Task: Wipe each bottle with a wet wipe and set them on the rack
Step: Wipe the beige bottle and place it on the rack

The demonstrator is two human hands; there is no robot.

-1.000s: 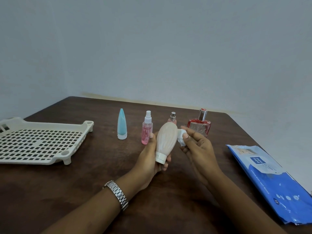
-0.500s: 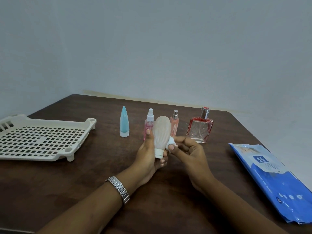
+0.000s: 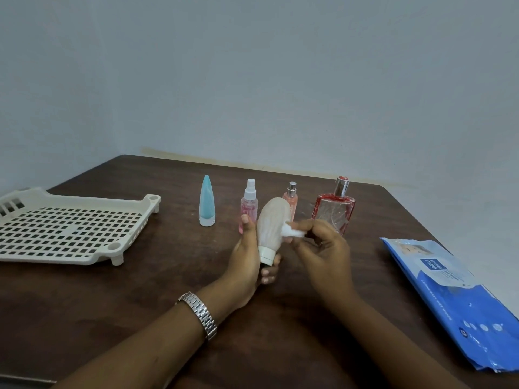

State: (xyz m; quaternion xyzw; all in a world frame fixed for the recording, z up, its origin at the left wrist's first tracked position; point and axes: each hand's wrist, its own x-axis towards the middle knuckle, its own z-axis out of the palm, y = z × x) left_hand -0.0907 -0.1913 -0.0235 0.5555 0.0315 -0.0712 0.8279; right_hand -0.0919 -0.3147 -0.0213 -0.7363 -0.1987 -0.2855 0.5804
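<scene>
Beige bottle [image 3: 271, 223]: above table [image 3: 168, 290] centre, cap down, left hand [image 3: 247, 259] wrapped round it; right hand [image 3: 323, 248] pinches wet wipe [image 3: 292, 233] against its side. Rack [image 3: 70, 228], left edge: no bottles. Four other bottles [image 3: 207, 202], far edge: likely unwiped.

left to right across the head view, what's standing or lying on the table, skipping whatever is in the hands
rack → blue tube → pink spray bottle → small peach spray bottle → red perfume bottle → wipes pack
</scene>
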